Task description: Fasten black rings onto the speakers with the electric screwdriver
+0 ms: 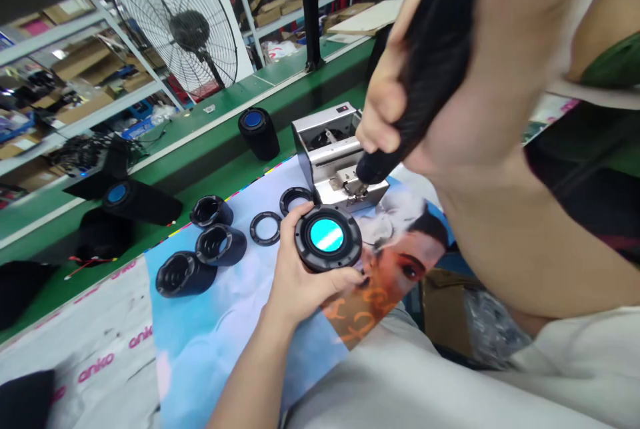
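Because the right hand point(463, 126) is so close to the camera, its palm and wrist are blurred, and the top of the black screwdriver point(440, 49) it grips is cut off by the upper edge. That hand is closed firmly around the handle, fingers curled on the far side. The screwdriver's tip is down at the front of the metal box point(326, 166), just beyond the left hand point(300, 282); whether it touches cannot be told.

The left hand is half curled around a black speaker point(328, 242), index finger on the far rim and thumb along the near one. Its other fingers are hidden, as is the speaker's underside, so it is unclear whether it rests on the printed sheet point(215, 329). Glare crosses its blue-green disc. Past the left fingertips, one black ring point(283, 202) is partly covered; another point(253, 229) lies in full view beside it.
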`<state>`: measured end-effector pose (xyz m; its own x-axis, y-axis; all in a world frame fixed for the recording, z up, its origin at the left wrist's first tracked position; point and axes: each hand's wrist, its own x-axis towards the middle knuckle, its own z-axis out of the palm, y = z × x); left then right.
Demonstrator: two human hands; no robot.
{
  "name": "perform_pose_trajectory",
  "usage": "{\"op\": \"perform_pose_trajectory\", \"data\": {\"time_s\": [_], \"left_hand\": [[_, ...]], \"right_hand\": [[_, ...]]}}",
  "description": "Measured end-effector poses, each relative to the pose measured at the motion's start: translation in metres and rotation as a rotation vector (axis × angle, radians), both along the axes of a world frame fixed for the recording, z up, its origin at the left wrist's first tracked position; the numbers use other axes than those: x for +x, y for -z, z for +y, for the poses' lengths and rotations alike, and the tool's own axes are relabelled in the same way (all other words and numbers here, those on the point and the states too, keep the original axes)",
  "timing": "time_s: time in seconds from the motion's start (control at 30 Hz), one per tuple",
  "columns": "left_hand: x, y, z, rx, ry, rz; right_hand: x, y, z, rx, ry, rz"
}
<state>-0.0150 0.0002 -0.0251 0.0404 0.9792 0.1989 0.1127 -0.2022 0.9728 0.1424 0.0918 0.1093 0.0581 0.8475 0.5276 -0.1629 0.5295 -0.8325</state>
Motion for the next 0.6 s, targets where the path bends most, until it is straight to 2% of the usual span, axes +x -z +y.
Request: {"op": "perform_pose_trajectory", "data": {"time_s": [0.07, 0.17, 0.3, 0.43, 0.6], "left_hand": [[0.000, 0.000, 0.001, 0.004, -0.014, -0.004], [0.000, 0.000, 0.002, 0.023, -0.034, -0.014], [0.000, -0.001, 0.002, 0.004, -0.048, 0.018], [0.000, 0.001, 0.001, 0.036, -0.065, 0.040], [0.001, 0.014, 0.004, 0.176, -0.148, 0.070]], "right_hand": [[0.003, 0.024, 0.013, 0.054, -0.022, 0.121], [0.000, 0.054, 0.030, 0.035, -0.079, 0.173], [0.000, 0.077, 0.035, -0.073, -0.211, 0.118], [0.007, 0.082, 0.027, -0.114, -0.258, 0.142], [0.007, 0.064, 0.023, 0.051, -0.110, 0.269]]}}
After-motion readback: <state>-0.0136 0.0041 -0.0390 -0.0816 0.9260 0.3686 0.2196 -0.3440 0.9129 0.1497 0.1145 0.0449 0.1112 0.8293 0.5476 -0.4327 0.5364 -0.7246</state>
